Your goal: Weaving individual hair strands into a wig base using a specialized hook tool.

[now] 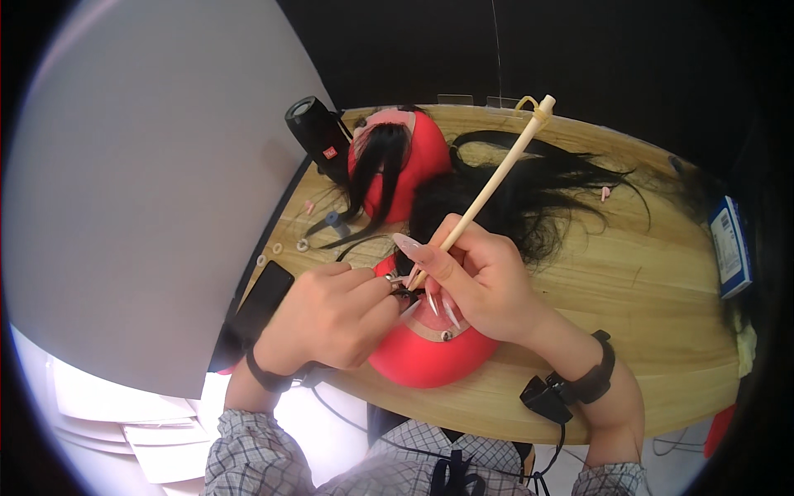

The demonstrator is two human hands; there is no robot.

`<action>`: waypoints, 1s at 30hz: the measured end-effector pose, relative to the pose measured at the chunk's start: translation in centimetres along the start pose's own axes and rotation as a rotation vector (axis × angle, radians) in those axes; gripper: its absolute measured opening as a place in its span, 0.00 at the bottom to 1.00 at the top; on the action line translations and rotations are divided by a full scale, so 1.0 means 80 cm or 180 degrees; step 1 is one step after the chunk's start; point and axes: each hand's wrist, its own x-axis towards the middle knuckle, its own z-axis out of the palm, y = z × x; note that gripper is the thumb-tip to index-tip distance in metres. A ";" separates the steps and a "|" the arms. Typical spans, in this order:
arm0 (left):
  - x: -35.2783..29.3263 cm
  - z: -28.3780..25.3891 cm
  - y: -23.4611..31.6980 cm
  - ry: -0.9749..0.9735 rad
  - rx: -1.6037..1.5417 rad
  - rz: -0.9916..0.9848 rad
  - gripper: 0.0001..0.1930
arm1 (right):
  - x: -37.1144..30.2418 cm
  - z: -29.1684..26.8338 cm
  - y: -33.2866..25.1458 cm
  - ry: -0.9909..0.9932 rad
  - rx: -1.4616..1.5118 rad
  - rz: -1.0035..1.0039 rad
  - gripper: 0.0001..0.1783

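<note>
My right hand (492, 277) is closed round a slim wooden stick (503, 165), held like a pen, with a yellow band near its upper end. Its lower tip points down at a red ball (430, 364) and is hidden by my fingers. On the ball lies a pale mesh patch (428, 316) with a tan edge, fixed by a round-headed pin (447, 336). My left hand (335, 314) pinches at the mesh beside the stick's tip, where dark hair shows; a thin black strand curves out above the knuckles. Long black hair (451, 198) spreads behind the ball.
A second red ball (428, 157) with mesh and hair stands at the back, next to a black cylindrical speaker (318, 136). A phone (266, 298) lies left of my left hand. A blue-and-white box (729, 248) is at the right edge. Small rings (277, 248) and pink clips (605, 193) lie about.
</note>
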 end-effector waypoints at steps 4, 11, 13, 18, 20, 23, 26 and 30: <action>0.001 -0.006 0.000 -0.0169 -0.0034 -0.0167 0.06 | 0.000 0.003 -0.008 0.0165 0.0090 0.0199 0.10; 0.001 -0.001 0.001 0.0037 -0.0268 -0.0254 0.09 | 0.000 0.003 -0.013 0.0176 0.0123 0.0176 0.10; 0.001 -0.003 0.001 -0.0029 -0.0268 -0.0283 0.09 | -0.001 0.002 -0.014 0.0147 0.0175 0.0299 0.10; 0.002 -0.006 0.001 -0.0036 -0.0234 -0.0307 0.10 | -0.001 0.000 -0.015 0.0110 0.0144 0.0327 0.10; 0.003 -0.014 0.002 -0.0113 -0.0118 -0.0400 0.11 | -0.001 0.001 -0.011 0.0113 0.0125 0.0274 0.10; 0.000 -0.010 0.001 -0.0012 -0.0189 -0.0396 0.12 | -0.001 0.002 -0.008 0.0176 0.0152 0.0062 0.10; -0.002 0.001 0.002 -0.0043 -0.0250 -0.0355 0.12 | -0.001 0.001 -0.013 0.0149 0.0129 0.0210 0.10; 0.002 -0.003 0.005 -0.0067 -0.0226 -0.0424 0.12 | -0.001 0.001 -0.012 0.0166 0.0093 0.0296 0.10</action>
